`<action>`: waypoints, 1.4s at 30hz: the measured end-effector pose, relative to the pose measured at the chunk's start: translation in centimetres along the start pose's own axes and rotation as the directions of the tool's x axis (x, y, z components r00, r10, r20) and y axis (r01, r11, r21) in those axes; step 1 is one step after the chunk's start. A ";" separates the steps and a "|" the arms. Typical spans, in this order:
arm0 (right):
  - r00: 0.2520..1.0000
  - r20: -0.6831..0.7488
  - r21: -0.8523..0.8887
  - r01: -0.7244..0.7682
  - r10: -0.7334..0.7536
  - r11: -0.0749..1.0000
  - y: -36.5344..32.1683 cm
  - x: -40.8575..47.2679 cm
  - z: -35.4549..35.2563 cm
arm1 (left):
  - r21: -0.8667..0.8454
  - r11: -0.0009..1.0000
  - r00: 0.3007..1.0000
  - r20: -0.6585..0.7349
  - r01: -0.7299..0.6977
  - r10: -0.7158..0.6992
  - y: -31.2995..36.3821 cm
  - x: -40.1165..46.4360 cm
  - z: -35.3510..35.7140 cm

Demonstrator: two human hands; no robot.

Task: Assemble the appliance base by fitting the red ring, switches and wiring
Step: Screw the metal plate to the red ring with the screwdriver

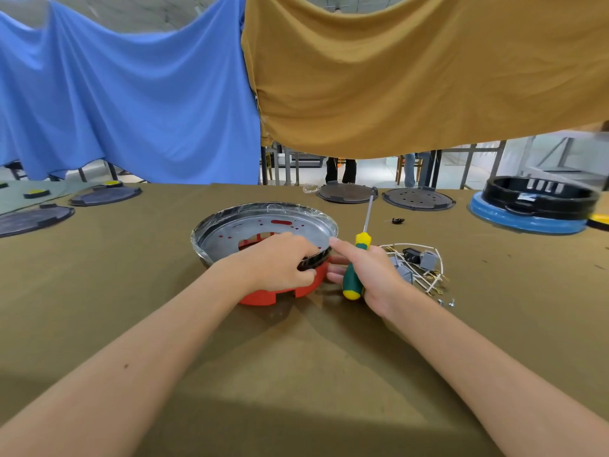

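Red plastic ring [283, 290] with notched lower edge sits on the olive cloth-covered counter [296, 374], centre of view, with a shallow silver metal pan [230, 232] wrapped in clear film seated on top of it. Left hand [280, 262] grips the pan's near rim, fingers curled over the edge, thumb against the side just above the ring. Right hand [369, 268] holds a green-and-yellow-handled screwdriver [357, 258], shaft pointing up and away; its index finger extends to touch the pan rim. Just right of that hand lies a loose pile of white wires with grey switch blocks [418, 262]. Dark round plates [417, 198] lie further back. Blue cloth [131, 94] and mustard cloth [412, 67] hang behind.
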State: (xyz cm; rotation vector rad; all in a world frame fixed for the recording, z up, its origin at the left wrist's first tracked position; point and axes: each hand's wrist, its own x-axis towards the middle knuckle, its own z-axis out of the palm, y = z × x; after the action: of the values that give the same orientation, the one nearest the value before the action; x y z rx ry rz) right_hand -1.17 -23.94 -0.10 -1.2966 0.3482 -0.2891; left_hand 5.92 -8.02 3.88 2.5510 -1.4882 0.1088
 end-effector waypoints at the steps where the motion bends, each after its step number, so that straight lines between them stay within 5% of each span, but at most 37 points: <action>1: 1.000 0.004 0.001 0.002 -0.002 1.000 0.0 0.1 0.0 | -0.002 1.000 1.000 -0.003 0.002 -0.002 0.0 0.0 0.0; 17: 0.996 0.011 -0.058 -0.088 0.089 0.994 -1.4 0.4 0.0 | -0.202 0.979 1.000 0.018 0.011 -0.007 -0.1 -0.1 -0.8; 27: 0.992 -0.024 -0.099 -0.123 0.121 0.987 -2.0 0.4 0.2 | -0.308 0.944 0.991 -0.012 0.122 -0.133 -0.7 0.0 -0.2; 34: 0.991 -0.011 -0.137 -0.131 0.131 0.982 -2.5 0.3 0.3 | -0.042 0.960 0.960 -0.041 0.277 -0.278 0.2 -0.1 0.0; 42: 0.993 -0.040 -0.359 -0.121 0.114 0.925 -4.2 0.2 -0.5 | -0.021 0.961 0.960 -0.050 0.276 -0.277 0.7 -0.3 -0.2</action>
State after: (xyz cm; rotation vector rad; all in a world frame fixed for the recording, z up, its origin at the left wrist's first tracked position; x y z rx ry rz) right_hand -1.22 -25.48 3.82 -1.6284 0.5108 -0.1377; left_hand 5.19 -8.04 4.10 2.6917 -1.0955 0.1236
